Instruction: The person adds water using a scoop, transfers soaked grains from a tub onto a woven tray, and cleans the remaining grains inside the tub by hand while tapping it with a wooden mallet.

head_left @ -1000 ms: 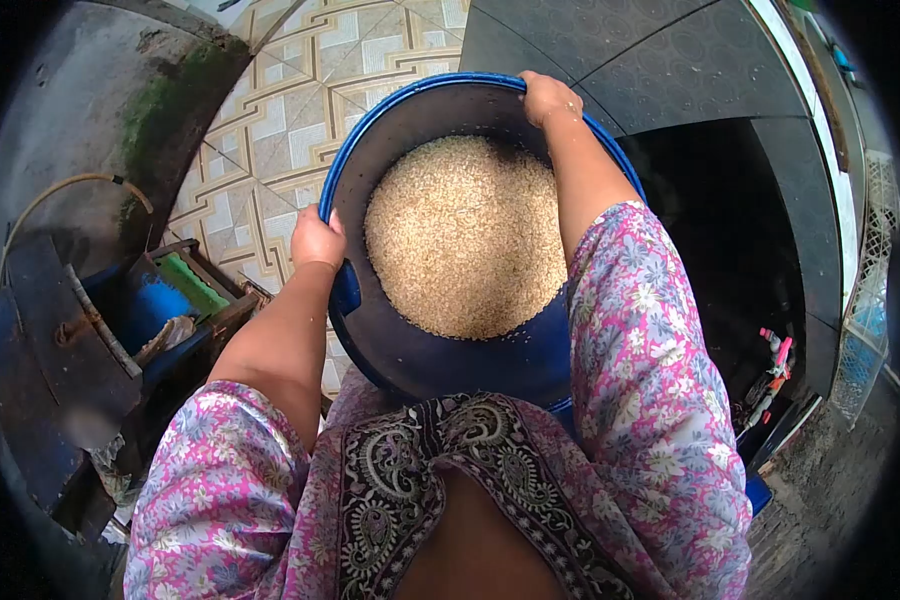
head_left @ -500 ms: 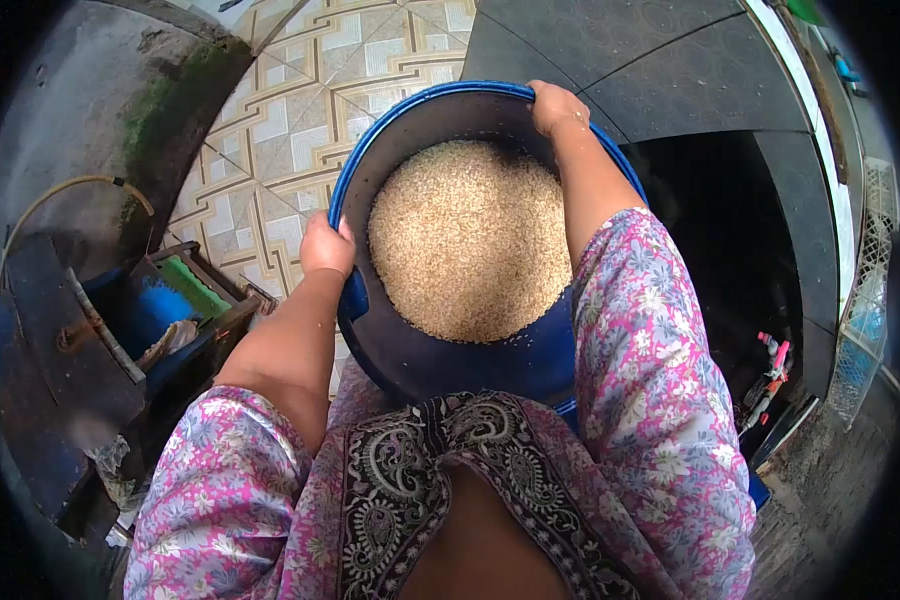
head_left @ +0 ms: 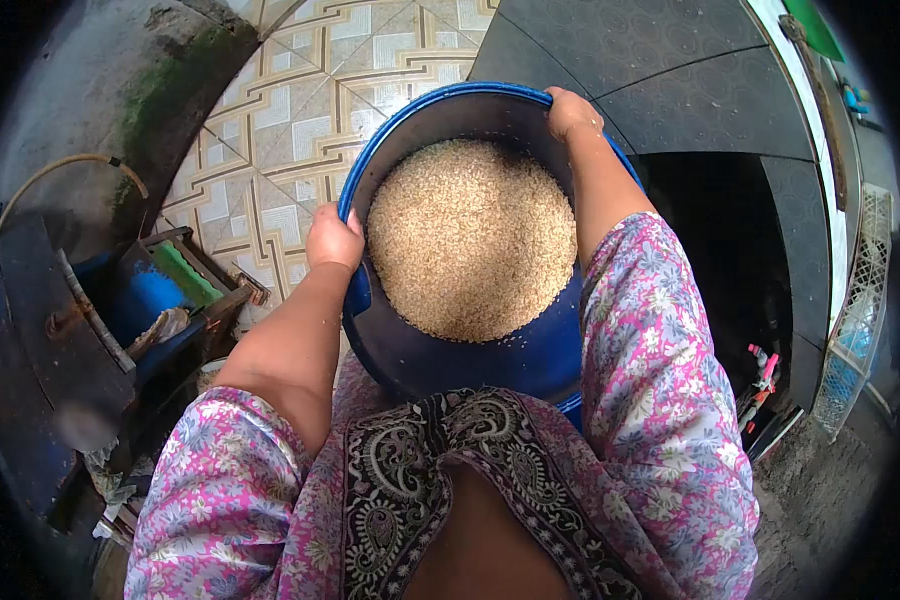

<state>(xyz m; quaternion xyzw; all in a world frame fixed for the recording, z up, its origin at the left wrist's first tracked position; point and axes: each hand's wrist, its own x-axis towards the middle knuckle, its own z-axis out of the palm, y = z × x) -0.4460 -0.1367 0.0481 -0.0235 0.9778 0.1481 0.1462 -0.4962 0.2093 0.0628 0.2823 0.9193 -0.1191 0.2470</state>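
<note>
A large round blue tub (head_left: 430, 365) is held close in front of my body. Pale grain (head_left: 470, 240) lies in a broad heap on its bottom, with some loose bits on the wall nearest me. My left hand (head_left: 335, 238) grips the rim on the left side, fingers wrapped over the edge. At the upper right, my right hand (head_left: 573, 113) is closed round the rim, its fingers partly hidden by the hand itself.
Patterned floor tiles (head_left: 270, 150) lie beyond the tub, with dark grey tiles (head_left: 670, 60) at the right. A worn dark wooden structure (head_left: 45, 340) stands at the left. A white mesh rack (head_left: 855, 310) and a pink object (head_left: 765, 365) are at the right.
The view has shifted slightly, so the surroundings appear moved. Both hands still hold the tub's rim, and tub and hands sit slightly further right in view.
</note>
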